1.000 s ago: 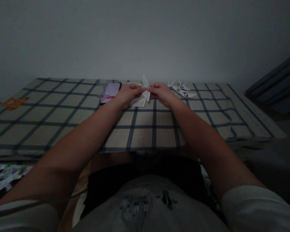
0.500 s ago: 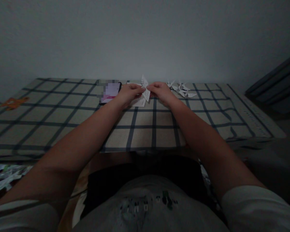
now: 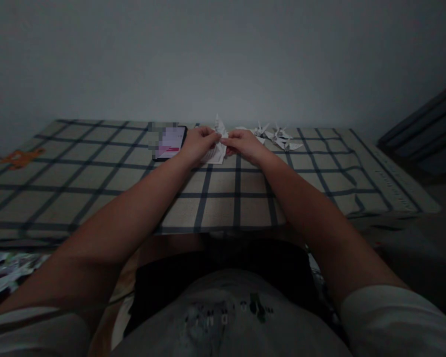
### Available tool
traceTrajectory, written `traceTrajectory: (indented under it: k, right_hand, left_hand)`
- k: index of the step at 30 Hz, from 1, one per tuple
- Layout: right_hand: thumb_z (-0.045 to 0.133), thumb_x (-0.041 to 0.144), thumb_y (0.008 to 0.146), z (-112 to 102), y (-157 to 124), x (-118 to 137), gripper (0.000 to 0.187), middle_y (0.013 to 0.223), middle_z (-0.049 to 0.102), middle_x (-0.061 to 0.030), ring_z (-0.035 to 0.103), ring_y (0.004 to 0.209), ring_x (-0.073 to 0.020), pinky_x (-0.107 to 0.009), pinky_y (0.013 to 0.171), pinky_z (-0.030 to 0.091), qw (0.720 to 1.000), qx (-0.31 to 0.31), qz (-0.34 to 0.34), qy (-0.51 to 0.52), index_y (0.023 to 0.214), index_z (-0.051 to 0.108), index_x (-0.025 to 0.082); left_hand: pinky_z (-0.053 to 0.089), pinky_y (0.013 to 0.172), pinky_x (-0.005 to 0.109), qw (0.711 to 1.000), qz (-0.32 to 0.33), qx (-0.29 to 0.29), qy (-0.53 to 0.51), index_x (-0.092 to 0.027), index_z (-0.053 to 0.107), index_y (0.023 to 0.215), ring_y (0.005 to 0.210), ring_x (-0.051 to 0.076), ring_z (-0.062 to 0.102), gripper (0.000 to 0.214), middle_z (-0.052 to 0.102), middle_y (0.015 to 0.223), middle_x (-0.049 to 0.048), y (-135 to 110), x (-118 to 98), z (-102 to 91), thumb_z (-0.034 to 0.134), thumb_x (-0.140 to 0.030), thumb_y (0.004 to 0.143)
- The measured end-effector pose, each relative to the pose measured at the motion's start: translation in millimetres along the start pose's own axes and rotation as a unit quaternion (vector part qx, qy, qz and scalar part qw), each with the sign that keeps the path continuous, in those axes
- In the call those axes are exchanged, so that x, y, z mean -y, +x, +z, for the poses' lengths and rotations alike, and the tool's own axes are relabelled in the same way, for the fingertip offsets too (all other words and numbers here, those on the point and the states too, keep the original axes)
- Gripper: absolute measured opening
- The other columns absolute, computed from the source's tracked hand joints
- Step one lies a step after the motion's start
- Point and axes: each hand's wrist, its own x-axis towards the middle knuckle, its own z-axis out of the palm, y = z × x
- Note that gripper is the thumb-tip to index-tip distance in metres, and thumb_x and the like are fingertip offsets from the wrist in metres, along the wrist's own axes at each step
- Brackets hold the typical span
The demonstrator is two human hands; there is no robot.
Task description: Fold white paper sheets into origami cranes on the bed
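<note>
Between my two hands is a folded piece of white printed paper (image 3: 219, 126), its pointed tip standing up toward the wall. My left hand (image 3: 199, 143) pinches its left side with thumb and fingers. From the right, my right hand (image 3: 244, 142) is closed on its lower part, thumb and forefinger together. The lower end of the folded paper is partly hidden by my fingers. Flat beneath my left hand lies a printed paper sheet (image 3: 216, 156). Just right of my right hand sit several folded paper cranes (image 3: 280, 136) on the checked cloth.
A phone (image 3: 171, 142) with a lit screen lies left of my left hand. The checked tablecloth (image 3: 215, 203) covers the table, which meets a grey wall (image 3: 223, 59). An orange object (image 3: 22, 158) rests at the far left. White paper pieces (image 3: 9, 272) show below the table's left edge.
The folded paper has turned between my fingers, and its lower point no longer shows. My right hand has shifted slightly down and left.
</note>
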Motion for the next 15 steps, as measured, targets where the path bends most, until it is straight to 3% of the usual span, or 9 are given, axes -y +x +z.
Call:
traceTrajectory:
  k: [7,15]
  right_hand:
    - [0.069,0.017,0.090,-0.4,-0.6,-0.5,0.019,0.063,0.066,0.0014,0.061,0.057,-0.0081,-0.019,0.059,0.050,1.000,0.007,0.002,-0.018,0.072,0.066,0.014]
    - [0.071,0.022,0.088,-2.6,-0.7,0.0,0.015,0.062,0.064,0.0024,0.059,0.057,-0.0084,-0.019,0.058,0.049,1.000,-0.011,0.005,0.028,0.075,0.066,0.015]
  left_hand:
    - [0.038,0.054,0.023,0.998,-0.041,0.012,-0.042,-0.018,0.061,0.066,0.055,0.010,0.050,0.020,0.056,0.059,-0.0019,-4.1,-4.3,3.3,0.077,-0.031,0.067]
    - [0.046,0.061,0.021,0.984,-0.074,0.091,-0.137,-0.016,0.071,0.078,0.065,0.010,0.059,0.029,0.067,0.073,0.0011,-9.3,-13.6,2.0,0.086,-0.037,0.066]
